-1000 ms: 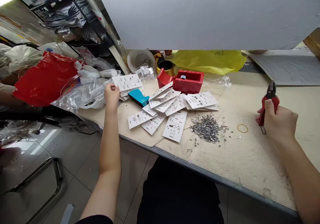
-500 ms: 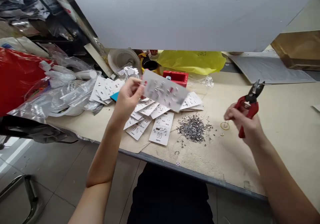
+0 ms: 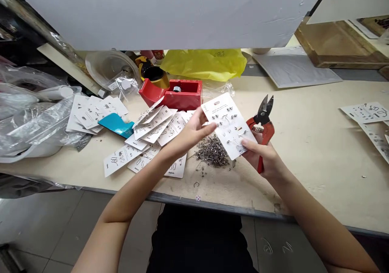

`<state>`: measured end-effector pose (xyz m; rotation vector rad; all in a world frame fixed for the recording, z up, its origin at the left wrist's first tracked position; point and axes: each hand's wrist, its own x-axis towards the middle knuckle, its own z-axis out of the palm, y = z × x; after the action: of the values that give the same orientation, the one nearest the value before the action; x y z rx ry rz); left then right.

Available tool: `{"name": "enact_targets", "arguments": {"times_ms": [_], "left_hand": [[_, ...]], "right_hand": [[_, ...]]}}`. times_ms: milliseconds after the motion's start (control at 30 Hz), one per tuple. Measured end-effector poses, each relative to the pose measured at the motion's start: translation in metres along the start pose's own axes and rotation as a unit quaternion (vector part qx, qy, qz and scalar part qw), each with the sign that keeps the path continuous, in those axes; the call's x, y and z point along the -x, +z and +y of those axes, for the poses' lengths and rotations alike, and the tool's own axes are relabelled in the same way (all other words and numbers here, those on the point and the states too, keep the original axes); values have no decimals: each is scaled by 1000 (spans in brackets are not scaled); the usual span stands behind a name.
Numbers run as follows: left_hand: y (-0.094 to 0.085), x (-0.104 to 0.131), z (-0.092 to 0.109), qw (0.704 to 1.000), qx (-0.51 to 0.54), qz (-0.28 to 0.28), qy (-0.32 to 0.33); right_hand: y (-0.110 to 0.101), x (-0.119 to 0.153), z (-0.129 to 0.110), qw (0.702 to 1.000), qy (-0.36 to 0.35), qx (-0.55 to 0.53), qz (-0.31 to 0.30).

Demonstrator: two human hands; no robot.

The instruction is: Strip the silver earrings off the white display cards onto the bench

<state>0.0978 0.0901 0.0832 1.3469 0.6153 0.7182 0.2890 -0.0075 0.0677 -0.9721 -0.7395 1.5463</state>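
Observation:
A white earring card (image 3: 228, 121), its back with several metal posts facing up, is tilted between my hands over the table. My left hand (image 3: 196, 129) is closed at its upper left edge, the thumb in front and the fingers partly hidden behind. At its lower right corner, the thumb of my right hand (image 3: 264, 157) presses on the card. That same hand also keeps hold of red-handled cutters (image 3: 263, 121), jaws pointing up and slightly apart. Below the card lies a heap of small metal pieces (image 3: 212, 151), partly covered by it.
Overlapping earring cards (image 3: 148, 157) lie left of the heap, with a blue plastic piece (image 3: 117, 125) beside them. Behind stand a red tape dispenser (image 3: 185, 96) and a yellow plastic bag (image 3: 206, 64). More cards (image 3: 369, 112) lie at far right. A white panel (image 3: 182, 17) overhangs the table.
The card has come right and toward me, and now stands more upright. My right hand, with the cutters, has moved left to meet it and now grips its corner. The view has turned right.

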Motion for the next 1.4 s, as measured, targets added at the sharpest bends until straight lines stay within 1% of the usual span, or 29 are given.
{"name": "enact_targets", "arguments": {"times_ms": [67, 100, 133, 200, 267, 433, 533, 600, 667, 733, 767, 833, 967, 1033, 1133, 1233, 1333, 1400], "left_hand": [[5, 6, -8, 994, 54, -89, -28], [7, 8, -11, 989, 75, -117, -42], [9, 10, -13, 985, 91, -133, -56], [12, 13, -16, 982, 104, -142, -71], [13, 14, -17, 981, 108, -147, -66], [15, 14, -14, 976, 124, -178, -30], [14, 15, -9, 980, 86, -179, -18], [10, 14, -6, 983, 46, -175, -4], [7, 14, -4, 987, 16, -161, 20], [4, 13, -1, 991, -7, -128, 40], [4, 13, 1, 992, -17, -112, 47], [4, 14, 5, 993, -40, -93, 53], [3, 15, 6, 993, -80, -74, 39], [2, 16, 4, 993, -90, -70, 33], [2, 16, 1, 992, -75, -92, 38], [3, 16, 0, 992, -55, -104, 52], [4, 17, 0, 992, -61, -108, 32], [5, 17, 0, 992, -73, -100, 15]], "right_hand": [[2, 1, -2, 1000, 12, -14, -22], [3, 2, -2, 999, 19, -24, -35], [4, 3, -2, 998, 27, -33, -48], [7, 5, -2, 996, 41, -46, -72], [7, 7, -2, 994, 48, -48, -82], [7, 12, -2, 995, 61, -17, -72], [7, 12, -2, 995, 60, 11, -73], [5, 11, -3, 997, 25, 37, -59], [1, 9, -5, 996, -51, 71, -14], [-3, 9, -9, 986, -137, 94, 27], [-5, 9, -11, 980, -166, 102, 32], [-7, 12, -15, 977, -183, 113, 5], [-3, 18, -18, 973, -135, 155, -101], [-2, 19, -16, 970, -113, 172, -129], [-1, 18, -15, 972, -96, 169, -130], [-2, 16, -17, 980, -76, 131, -130], [-1, 13, -20, 989, -23, 64, -131], [-1, 11, -20, 991, 15, 19, -131]]}}
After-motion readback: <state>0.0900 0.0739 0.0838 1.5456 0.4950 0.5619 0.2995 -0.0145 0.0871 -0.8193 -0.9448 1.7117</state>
